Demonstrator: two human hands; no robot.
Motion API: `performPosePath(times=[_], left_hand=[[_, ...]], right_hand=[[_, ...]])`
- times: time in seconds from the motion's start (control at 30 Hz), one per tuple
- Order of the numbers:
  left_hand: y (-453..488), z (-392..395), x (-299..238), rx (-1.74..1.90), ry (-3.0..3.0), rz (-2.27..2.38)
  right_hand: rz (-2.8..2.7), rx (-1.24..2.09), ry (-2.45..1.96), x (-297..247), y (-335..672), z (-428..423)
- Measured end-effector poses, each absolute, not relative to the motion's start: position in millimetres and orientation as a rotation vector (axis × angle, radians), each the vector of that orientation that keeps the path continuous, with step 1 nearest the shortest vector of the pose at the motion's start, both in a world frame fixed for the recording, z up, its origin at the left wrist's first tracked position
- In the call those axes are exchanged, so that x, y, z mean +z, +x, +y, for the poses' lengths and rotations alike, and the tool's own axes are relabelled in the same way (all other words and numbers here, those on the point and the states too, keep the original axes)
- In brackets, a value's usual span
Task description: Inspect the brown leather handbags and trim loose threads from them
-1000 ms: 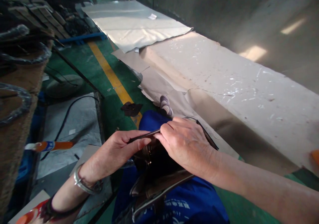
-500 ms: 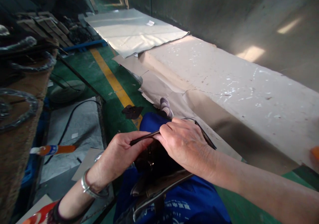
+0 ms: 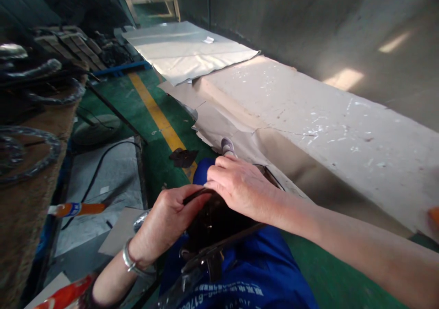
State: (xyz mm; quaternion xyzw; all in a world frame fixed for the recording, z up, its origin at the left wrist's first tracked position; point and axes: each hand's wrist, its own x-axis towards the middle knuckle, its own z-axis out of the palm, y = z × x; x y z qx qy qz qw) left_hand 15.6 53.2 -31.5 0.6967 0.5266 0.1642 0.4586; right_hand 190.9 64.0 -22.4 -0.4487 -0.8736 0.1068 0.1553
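Observation:
On my lap, over blue cloth with white lettering, rests a dark, glossy bag-like piece (image 3: 229,212) with a thin rim around a dark hollow. My left hand (image 3: 178,208) pinches its far rim between thumb and fingers. Right beside it, my right hand (image 3: 240,187) is closed on the same rim, fingers bent over the edge and touching the left fingertips. Inside the hollow a small shiny spot shows, too small to name. The rim's right corner sticks out beyond my right hand. What kind of article this is, I cannot tell.
Left stands a brown bench (image 3: 41,199) with plastic-wrapped rings (image 3: 30,151). An orange-filled bottle (image 3: 80,209) lies by a black cable (image 3: 92,176). Right, a long surface covered with pale sheeting (image 3: 308,116) runs along the wall. A dark scrap (image 3: 183,157) lies on the green floor.
My right hand has shifted left along the rim, closer to my left hand. The dark piece is tilted slightly differently, and the view has moved a little.

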Motion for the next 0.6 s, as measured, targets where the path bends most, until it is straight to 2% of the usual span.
performPosePath(times=[0.17, 0.6], left_hand=[[13.7, 54.0, -32.5, 0.43, 1.655, 1.243], [11.5, 54.6, -30.3, 0.338, 1.626, 1.232]], right_hand=[[-2.318, 0.272, -1.429, -18.2, 211.5, 49.9], [-2.53, 0.124, -1.468, -15.5, 208.0, 42.3]])
